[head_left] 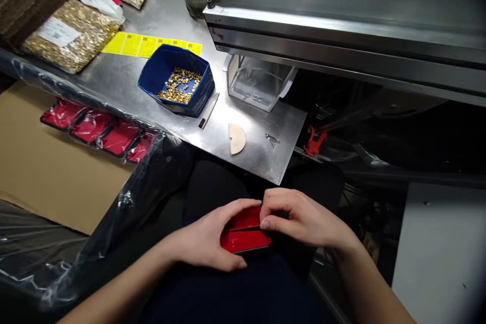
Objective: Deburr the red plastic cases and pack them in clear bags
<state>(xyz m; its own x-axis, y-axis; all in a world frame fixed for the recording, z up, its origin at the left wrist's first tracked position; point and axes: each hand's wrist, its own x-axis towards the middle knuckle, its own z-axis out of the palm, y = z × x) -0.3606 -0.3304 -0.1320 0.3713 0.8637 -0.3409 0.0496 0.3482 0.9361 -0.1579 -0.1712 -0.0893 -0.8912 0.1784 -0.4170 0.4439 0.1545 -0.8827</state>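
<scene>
A red plastic part with a dark edge and a dark slot along its middle lies over my lap. My left hand is wrapped round its left end, thumb along the near side and fingers along the far side. At the right end of the part, my right hand has its thumb and forefinger pinched together against the edge. Whatever is between those fingertips, if anything, is too small or hidden to make out.
On the metal table stand a blue bin of small brass pieces and a clear tray. A knife, a wooden half-disc and bags of brass pieces lie there. Wrapped red parts sit in a lined box at left.
</scene>
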